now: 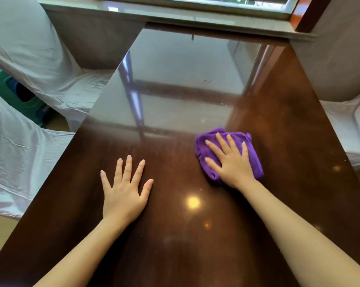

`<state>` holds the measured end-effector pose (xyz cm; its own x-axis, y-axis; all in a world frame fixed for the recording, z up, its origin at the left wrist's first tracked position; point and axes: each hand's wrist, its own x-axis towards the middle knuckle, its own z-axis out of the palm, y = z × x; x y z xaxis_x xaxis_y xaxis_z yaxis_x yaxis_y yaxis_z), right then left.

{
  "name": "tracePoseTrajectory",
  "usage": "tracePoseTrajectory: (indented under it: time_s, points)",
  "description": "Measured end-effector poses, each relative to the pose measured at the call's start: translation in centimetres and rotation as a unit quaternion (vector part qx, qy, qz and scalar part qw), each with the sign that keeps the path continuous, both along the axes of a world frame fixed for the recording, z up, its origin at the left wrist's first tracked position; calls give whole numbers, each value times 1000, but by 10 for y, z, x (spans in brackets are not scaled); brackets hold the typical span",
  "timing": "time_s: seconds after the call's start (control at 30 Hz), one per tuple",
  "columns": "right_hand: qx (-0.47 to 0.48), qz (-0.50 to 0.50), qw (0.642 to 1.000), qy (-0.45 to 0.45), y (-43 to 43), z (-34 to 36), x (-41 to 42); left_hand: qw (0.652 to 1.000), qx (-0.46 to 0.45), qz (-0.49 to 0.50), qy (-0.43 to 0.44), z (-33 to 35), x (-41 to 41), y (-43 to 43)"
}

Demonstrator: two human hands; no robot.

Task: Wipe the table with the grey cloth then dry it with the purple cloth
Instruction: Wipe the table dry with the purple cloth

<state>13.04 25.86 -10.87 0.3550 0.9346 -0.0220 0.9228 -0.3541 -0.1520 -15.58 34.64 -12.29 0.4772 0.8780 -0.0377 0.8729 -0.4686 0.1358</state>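
The right hand presses flat on the bunched purple cloth under it; the left hand rests spread and empty on the glossy table. Risk: the bunched cloth may leave streaks between the hands.

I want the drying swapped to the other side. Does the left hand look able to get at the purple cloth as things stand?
Probably yes. The left hand lies flat and empty on the table, with bare tabletop between it and the purple cloth. However, the right hand presses flat on most of the cloth, leaving only its edges free.
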Motion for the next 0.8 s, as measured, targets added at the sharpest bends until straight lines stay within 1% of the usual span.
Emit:
tracePoseTrajectory:
  time_s: [0.1,0.23,0.37,0.47,0.63,0.8]
  points:
    - [10,-46,999,6,47,-4,5,1000,3,-1,-1,0,0,0]
    - [12,-65,998,10,97,-8,-1,1000,9,-3,0,-2,0,0]
    - [1,-55,998,19,130,-8,-22,1000,22,-7,-1,-2,-1,0]
    - [-3,-9,1000,28,145,-7,-49,1000,24,-12,8,-2,-1,-1]
    - [-13,86,996,25,125,-2,-67,1000,14,-16,1,-5,-3,4]
    - [-14,77,997,26,73,0,-54,1000,6,-16,-8,-6,-3,5]
